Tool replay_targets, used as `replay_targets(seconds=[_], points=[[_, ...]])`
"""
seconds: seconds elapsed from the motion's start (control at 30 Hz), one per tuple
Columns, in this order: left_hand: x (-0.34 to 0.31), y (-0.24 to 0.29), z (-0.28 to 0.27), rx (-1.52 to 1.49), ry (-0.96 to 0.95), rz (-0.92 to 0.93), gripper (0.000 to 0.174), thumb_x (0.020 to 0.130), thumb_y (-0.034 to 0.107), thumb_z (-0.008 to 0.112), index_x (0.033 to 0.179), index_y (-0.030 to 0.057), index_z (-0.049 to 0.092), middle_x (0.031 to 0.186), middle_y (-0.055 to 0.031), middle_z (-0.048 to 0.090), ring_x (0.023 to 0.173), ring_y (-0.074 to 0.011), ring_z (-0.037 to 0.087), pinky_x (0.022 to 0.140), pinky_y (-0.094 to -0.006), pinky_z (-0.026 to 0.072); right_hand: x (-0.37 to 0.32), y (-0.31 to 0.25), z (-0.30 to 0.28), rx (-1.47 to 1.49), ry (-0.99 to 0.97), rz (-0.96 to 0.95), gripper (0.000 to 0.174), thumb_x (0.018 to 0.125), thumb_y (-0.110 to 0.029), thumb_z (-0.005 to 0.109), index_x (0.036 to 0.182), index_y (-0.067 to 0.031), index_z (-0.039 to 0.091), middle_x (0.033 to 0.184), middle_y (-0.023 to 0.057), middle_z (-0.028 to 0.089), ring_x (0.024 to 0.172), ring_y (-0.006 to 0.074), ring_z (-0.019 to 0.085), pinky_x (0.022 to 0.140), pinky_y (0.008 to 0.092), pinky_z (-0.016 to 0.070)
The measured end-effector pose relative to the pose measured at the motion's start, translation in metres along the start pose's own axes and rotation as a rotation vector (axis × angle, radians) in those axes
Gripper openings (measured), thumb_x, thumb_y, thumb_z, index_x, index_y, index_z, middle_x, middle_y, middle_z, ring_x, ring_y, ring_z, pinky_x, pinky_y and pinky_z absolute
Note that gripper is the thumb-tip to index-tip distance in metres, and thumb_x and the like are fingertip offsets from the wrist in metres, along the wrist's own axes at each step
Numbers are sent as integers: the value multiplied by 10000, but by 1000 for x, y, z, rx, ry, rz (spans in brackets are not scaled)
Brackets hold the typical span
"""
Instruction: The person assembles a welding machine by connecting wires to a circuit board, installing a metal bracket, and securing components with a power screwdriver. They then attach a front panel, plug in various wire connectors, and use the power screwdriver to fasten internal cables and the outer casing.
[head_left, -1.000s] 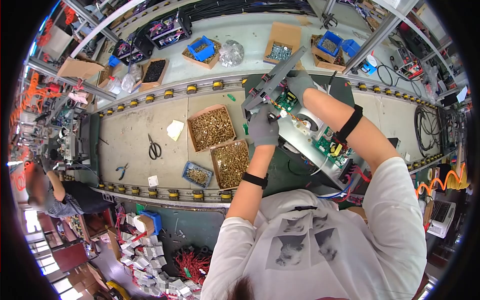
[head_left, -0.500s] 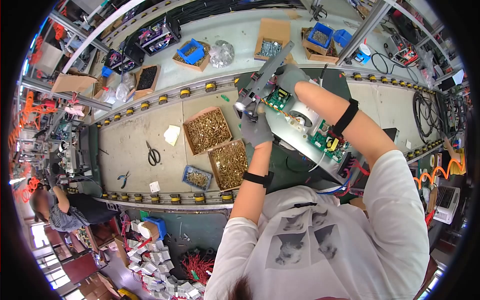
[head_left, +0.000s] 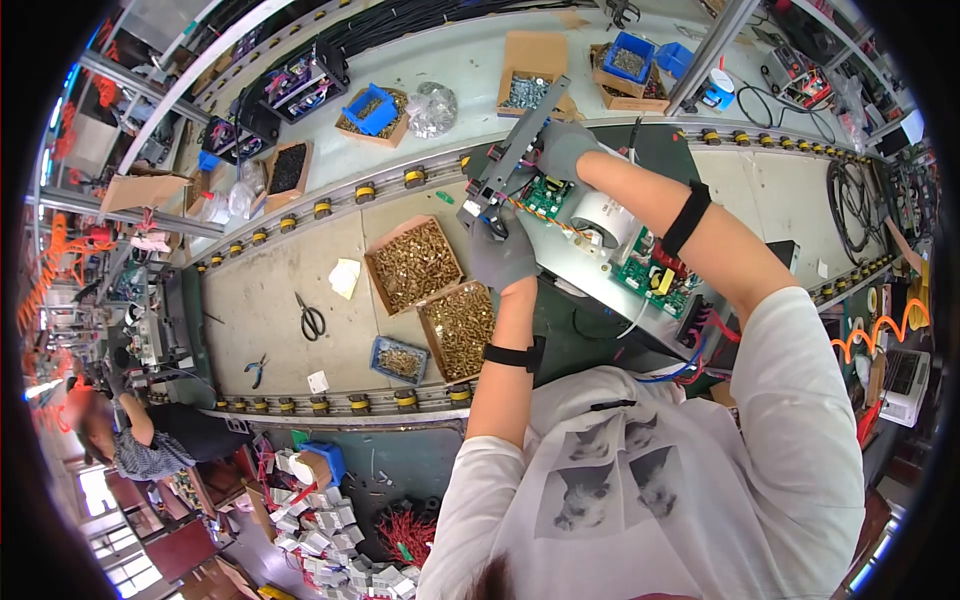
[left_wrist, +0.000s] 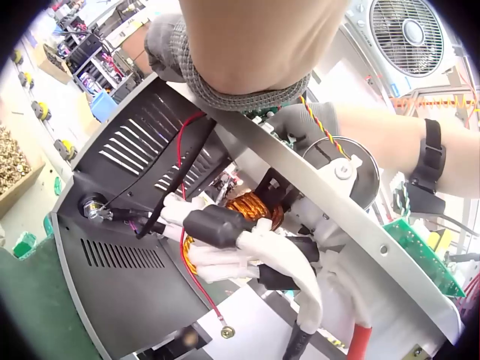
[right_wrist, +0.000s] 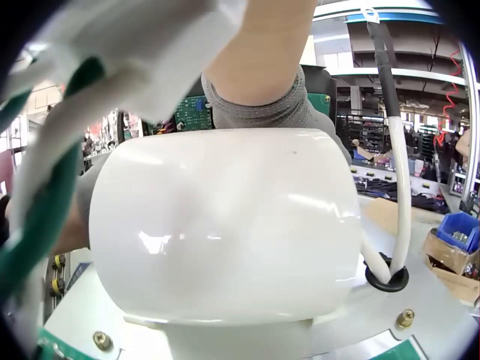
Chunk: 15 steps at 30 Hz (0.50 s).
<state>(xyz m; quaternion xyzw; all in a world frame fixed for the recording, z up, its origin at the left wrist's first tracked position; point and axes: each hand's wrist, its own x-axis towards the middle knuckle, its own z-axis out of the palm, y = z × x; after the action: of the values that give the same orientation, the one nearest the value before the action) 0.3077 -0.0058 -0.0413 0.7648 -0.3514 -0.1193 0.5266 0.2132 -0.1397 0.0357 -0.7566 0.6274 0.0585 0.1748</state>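
Both hands wear grey gloves and work at a metal chassis with green circuit boards (head_left: pixel 655 280) and a white cylinder (head_left: pixel 600 215). My left hand (head_left: pixel 503 252) grips the near end of the dark panel (head_left: pixel 520 145) at the chassis's left side. Beside the panel's inner face, over the boards, is my right hand (head_left: pixel 568 152); its fingertips are hidden. In the left wrist view, thick white cables (left_wrist: pixel 281 262), a copper coil (left_wrist: pixel 251 206) and a red wire with a ring terminal (left_wrist: pixel 227 331) sit inside. The cylinder (right_wrist: pixel 225 225) fills the right wrist view's middle.
Left of the chassis lie two boxes of brass fittings (head_left: pixel 415 265), a blue tray (head_left: pixel 400 360), scissors (head_left: pixel 312 318) and pliers (head_left: pixel 258 371). Roller rails (head_left: pixel 365 191) border the bench. Screw boxes (head_left: pixel 525 92) stand on the far shelf. Another person (head_left: pixel 150 450) is at far left.
The head view has shifted, so the chassis and bench items appear farther left. Both hands stay at the dark panel, the left at its near end. The other person's arm has moved slightly.
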Motion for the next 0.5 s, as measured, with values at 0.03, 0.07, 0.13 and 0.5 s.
replay_targets(seconds=[0.03,0.07,0.13,0.5], points=[[0,2,-2,-71,-28,-88,227,786,238,646,888,35,648,797,-98,667,696,-218,636,647,-343,480,4,0,1,70,-24,44,421,758,-311,626,1091,-54,626,1117,148,625,1081,318,566,879,391,477],[0,3,-3,-143,-56,-177,242,786,243,650,914,38,654,824,-91,677,728,-207,645,670,-333,487,6,0,2,139,-45,88,430,753,-320,632,1096,-60,626,1106,155,630,1048,319,590,872,386,485],[2,1,-4,-137,-76,-199,250,788,247,651,926,38,654,838,-87,681,748,-206,648,685,-326,490,8,1,3,162,-17,78,440,745,-328,643,1096,-63,630,1106,163,629,1026,317,603,869,381,488],[-1,-3,5,-409,-31,-150,237,794,182,660,951,10,619,857,-76,667,754,-177,624,695,-298,486,55,18,26,225,-70,66,484,683,-331,735,1047,-22,659,1091,167,638,1004,287,620,863,352,486]])
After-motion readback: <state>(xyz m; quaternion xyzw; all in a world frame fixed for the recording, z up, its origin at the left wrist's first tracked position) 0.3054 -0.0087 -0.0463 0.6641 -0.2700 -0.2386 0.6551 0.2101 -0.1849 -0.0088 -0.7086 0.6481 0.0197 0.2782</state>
